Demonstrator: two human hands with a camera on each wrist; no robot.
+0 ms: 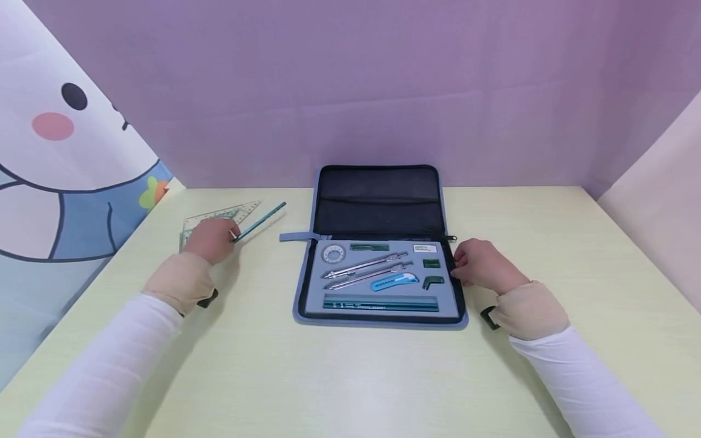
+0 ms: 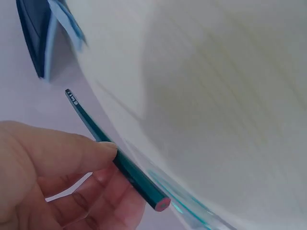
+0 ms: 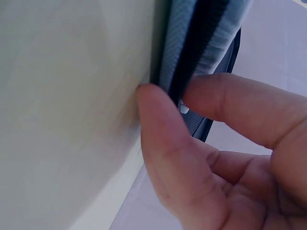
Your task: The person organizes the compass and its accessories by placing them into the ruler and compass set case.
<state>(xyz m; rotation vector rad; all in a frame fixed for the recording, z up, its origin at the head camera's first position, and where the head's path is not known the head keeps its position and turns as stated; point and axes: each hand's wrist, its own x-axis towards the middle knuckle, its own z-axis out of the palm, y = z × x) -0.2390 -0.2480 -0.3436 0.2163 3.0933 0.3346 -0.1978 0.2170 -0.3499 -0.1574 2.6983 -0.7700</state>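
With its thumb laid across the barrel and fingers curled behind, the left hand [image 1: 210, 240] is clamped on a green pencil [image 2: 139, 184], pinching it over at the left of the surface [image 1: 350, 383]. One end pokes out just past the grip, while the longer stretch slants away from the fingers, up toward the case [image 1: 378, 216]. And what a pencil: dark teal green, flat-sided and glossy, its near end cut flat and showing pinkish red around the core, its far tip dark, with small pale lettering just below. Right beside that hand, partly covered by it, lies a clear set square [image 1: 249, 210].

Over on the other side, the right hand [image 1: 484, 264] has thumb and forefinger clamped on the case's zippered right edge, one on either face of it. Unfolded and flat, that case is blue-grey outside with a black lid lining, and its grey tray is well stocked: a white disc [image 1: 333, 254], silver compasses [image 1: 364, 266], a bright blue cutter [image 1: 394, 281], a white eraser [image 1: 425, 248], and more green pencils [image 1: 380, 304] along the front slot.
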